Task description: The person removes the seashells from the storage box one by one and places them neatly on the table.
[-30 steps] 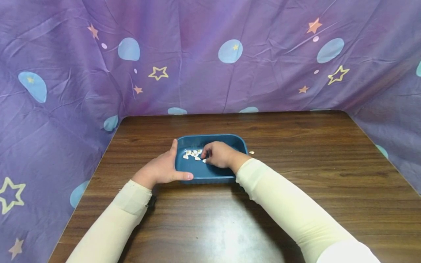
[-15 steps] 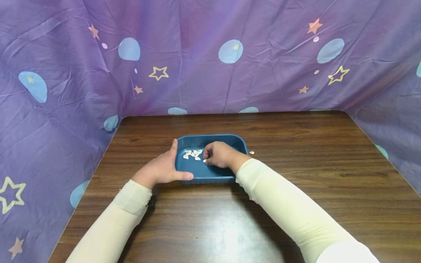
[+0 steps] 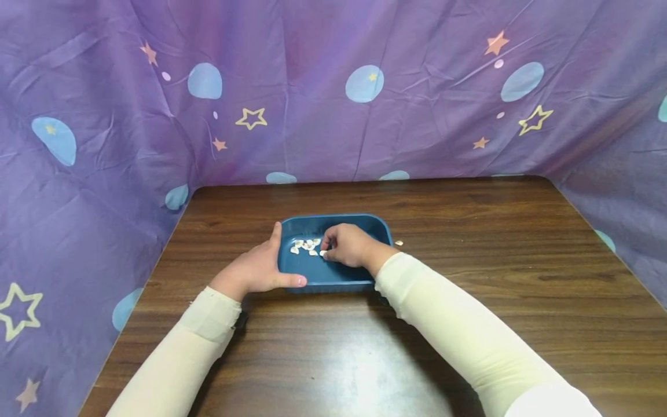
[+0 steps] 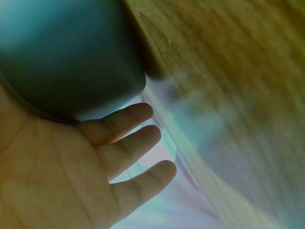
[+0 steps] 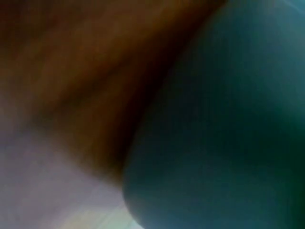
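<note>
A blue rectangular tub [image 3: 333,284] with rounded corners stands on the table. My left hand [image 3: 255,267] spans its left end, the thumb along the near rim and the index finger at the far left corner. In the left wrist view, the other fingers [image 4: 131,148] stretch out straight beside the tub wall. My right hand [image 3: 348,245] reaches inside with bent fingers, pinching a small white shell-like piece [image 3: 323,253] between thumb and fingertips. Several similar white pieces [image 3: 305,244] lie on the tub floor to its left. The right wrist view shows only the blurred tub wall [image 5: 214,133].
One more small pale piece [image 3: 399,242] lies on the brown wooden table [image 3: 469,231], just right of the tub. A purple curtain [image 3: 312,127] with stars and blue spots hangs behind the table and along both sides.
My right hand has shifted very slightly within the tub, and the white piece at its fingertips shows a little more. The left hand stays where it was on the tub.
</note>
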{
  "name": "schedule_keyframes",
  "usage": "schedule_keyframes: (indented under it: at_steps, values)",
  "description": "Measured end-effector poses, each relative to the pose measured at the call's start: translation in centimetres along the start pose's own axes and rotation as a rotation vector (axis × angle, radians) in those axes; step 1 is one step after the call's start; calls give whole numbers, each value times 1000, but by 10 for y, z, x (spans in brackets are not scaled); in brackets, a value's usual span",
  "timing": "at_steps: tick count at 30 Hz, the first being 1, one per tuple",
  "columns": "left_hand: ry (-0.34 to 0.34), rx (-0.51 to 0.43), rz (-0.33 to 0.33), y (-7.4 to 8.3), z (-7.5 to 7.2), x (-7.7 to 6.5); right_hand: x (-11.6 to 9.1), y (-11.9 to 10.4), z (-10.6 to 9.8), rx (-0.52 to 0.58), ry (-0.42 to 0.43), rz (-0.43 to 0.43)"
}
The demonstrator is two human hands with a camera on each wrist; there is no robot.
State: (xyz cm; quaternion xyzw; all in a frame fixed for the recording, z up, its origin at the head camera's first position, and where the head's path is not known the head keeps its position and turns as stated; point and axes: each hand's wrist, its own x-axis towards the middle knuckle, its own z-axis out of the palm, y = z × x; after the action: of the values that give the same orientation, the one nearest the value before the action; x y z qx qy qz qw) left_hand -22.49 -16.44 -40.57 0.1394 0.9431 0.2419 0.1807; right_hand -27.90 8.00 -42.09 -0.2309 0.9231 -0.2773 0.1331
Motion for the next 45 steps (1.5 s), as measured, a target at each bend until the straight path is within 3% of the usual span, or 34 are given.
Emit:
schedule_keyframes:
  at_steps: [10,21,38,45]
  values:
    - [11,0,29,0,2,1,-7,-6,-10,156,67,-41]
    - [30,-22,44,-2,1,0,-31,-8,-44,269,170,-155]
    - [57,-21,52,-4,5,0,-67,47,-85,349,254,-104]
    - [60,-29,52,-4,5,1,-78,79,-99,268,284,-58]
